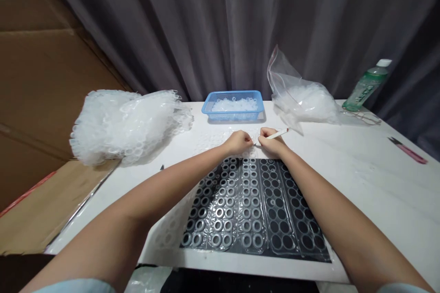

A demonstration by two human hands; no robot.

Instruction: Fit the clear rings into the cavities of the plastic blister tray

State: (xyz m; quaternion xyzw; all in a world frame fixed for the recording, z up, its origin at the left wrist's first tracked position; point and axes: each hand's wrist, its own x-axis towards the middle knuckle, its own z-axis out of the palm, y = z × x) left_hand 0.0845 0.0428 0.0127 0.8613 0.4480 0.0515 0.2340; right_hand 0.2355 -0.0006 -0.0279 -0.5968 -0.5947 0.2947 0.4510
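Note:
My right hand (272,141) is closed round a slim white pen-shaped tool (277,134). Its thin dark tip points left, toward my other hand. Just left of it, my left hand (239,142) is closed in a pinch; what lies between the fingertips is too small to make out. Both hands are at the far edge of a black sheet (256,252) bearing clear plastic strips with rows of rings (246,201). The two left-hand strips and the middle one hold raised rings, while the right ones show mostly round outlines. More clear rings (209,139) lie faintly on the white table behind.
A blue basket (232,116) of small clear pieces stands behind my hands. Large clear plastic bundles (130,123) lie at left, beside cardboard (51,201). To the right are a filled clear bag (305,100), a green bottle (367,84) and pink-handled snips (409,151).

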